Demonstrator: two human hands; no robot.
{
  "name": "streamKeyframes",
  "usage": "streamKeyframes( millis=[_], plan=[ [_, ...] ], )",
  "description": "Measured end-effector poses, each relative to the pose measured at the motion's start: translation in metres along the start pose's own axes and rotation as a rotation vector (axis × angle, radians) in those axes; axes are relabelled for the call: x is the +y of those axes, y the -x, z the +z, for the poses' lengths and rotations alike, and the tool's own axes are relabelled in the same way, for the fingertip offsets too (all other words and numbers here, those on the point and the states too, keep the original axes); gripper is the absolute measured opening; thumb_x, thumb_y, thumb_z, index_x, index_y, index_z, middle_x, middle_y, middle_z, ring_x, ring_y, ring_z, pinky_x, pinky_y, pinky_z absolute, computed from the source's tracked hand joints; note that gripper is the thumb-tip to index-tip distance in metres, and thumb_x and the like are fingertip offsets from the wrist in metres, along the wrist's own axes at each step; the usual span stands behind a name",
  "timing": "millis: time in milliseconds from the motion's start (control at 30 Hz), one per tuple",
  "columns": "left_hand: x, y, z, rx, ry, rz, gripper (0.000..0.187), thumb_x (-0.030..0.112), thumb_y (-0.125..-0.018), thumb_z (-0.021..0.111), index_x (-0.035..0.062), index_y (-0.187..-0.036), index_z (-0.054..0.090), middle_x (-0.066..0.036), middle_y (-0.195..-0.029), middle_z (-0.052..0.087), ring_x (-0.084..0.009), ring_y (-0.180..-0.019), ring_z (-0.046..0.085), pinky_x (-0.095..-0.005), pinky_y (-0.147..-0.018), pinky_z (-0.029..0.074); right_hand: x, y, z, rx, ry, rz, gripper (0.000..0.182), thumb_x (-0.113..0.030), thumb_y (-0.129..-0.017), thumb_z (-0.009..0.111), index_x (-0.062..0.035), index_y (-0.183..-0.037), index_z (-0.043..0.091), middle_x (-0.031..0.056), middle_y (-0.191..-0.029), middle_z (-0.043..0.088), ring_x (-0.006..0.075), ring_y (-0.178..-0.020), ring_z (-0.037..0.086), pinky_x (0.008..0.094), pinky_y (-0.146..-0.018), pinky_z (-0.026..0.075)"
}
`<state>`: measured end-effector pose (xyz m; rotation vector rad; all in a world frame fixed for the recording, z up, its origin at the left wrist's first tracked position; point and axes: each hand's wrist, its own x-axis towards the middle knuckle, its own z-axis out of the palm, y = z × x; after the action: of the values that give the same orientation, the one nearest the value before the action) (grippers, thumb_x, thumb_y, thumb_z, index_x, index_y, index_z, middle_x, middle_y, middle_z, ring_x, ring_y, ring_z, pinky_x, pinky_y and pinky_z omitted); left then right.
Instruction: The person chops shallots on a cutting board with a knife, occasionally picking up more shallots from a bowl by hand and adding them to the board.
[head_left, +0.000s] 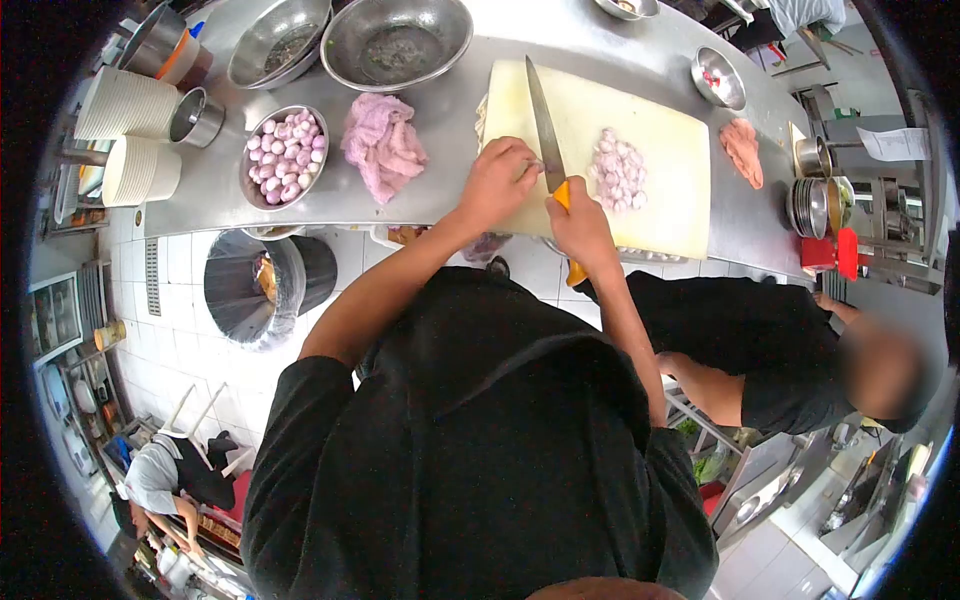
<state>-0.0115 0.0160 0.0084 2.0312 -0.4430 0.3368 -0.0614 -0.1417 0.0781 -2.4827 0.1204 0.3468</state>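
My right hand [582, 228] is wrapped around the orange handle of a long kitchen knife [543, 118], its blade pointing away from me over the white cutting board [665, 130]. Just left of the blade, my left hand [497, 182] rests on the board with curled fingers. They pinch a small pale shallot, mostly hidden by the fingertips. Cut shallots [619, 172] lie in a pile on the board, right of the knife. To the left, a metal bowl holds whole peeled purple shallots [286, 158].
A pink cloth [383, 147] lies between shallot bowl and board. Metal colanders [397, 42] stand behind it. Right of the board are an orange cloth [741, 152] and a small bowl [719, 79]. A lined bin [252, 288] stands below. A co-worker [740, 340] is close on my right.
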Motion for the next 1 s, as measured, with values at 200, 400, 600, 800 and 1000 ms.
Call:
streamKeyframes(
  millis=[200,400,600,800,1000],
  plan=[
    [-0.01,0.002,0.012,0.018,0.012,-0.005,0.013,0.012,-0.084,0.072,0.0017,-0.093,0.072,-0.012,-0.096,0.069,-0.0308,-0.091,0.066,-0.0387,-0.083,0.054,-0.006,-0.001,0.001,-0.044,0.032,0.03,0.037,-0.022,-0.095,0.054,0.0037,-0.117,0.04,0.0376,-0.091,0.065,0.0544,-0.09,0.063,0.0582,-0.081,0.049],
    [-0.008,0.002,0.011,0.042,0.033,-0.019,0.01,0.008,-0.084,0.071,0.0031,-0.092,0.073,-0.01,-0.095,0.07,-0.0294,-0.089,0.067,-0.0378,-0.08,0.054,-0.004,-0.002,-0.001,-0.08,0.053,0.034,0.036,-0.022,-0.095,0.054,0.0048,-0.116,0.041,0.0378,-0.091,0.064,0.0541,-0.09,0.064,0.0579,-0.081,0.049],
    [-0.013,0.003,0.01,0.015,0.08,-0.028,0.008,0.005,-0.084,0.068,0.0017,-0.091,0.072,-0.01,-0.093,0.07,-0.03,-0.089,0.067,-0.0383,-0.081,0.054,-0.015,0.017,-0.024,-0.188,-0.045,0.135,0.034,-0.019,-0.094,0.056,0.0048,-0.114,0.041,0.0385,-0.088,0.064,0.0549,-0.086,0.063,0.0592,-0.079,0.049],
    [-0.01,0.001,0.009,0.037,0.082,-0.049,0.008,0.004,-0.084,0.067,0.001,-0.09,0.071,-0.011,-0.092,0.07,-0.0311,-0.089,0.066,-0.0394,-0.082,0.053,0.005,-0.016,0.008,-0.043,-0.01,-0.002,0.033,-0.017,-0.094,0.056,0.0054,-0.112,0.041,0.0381,-0.085,0.063,0.0552,-0.086,0.063,0.0585,-0.079,0.05],
    [-0.009,0.002,0.005,0.013,0.021,-0.02,0.012,0.005,-0.084,0.068,0.0008,-0.094,0.072,-0.011,-0.097,0.07,-0.0306,-0.089,0.067,-0.0385,-0.081,0.054,-0.015,-0.004,-0.004,-0.126,-0.024,0.095,0.032,-0.017,-0.094,0.057,0.0051,-0.111,0.041,0.0354,-0.083,0.064,0.0515,-0.08,0.065,0.0556,-0.074,0.052]
  ],
)
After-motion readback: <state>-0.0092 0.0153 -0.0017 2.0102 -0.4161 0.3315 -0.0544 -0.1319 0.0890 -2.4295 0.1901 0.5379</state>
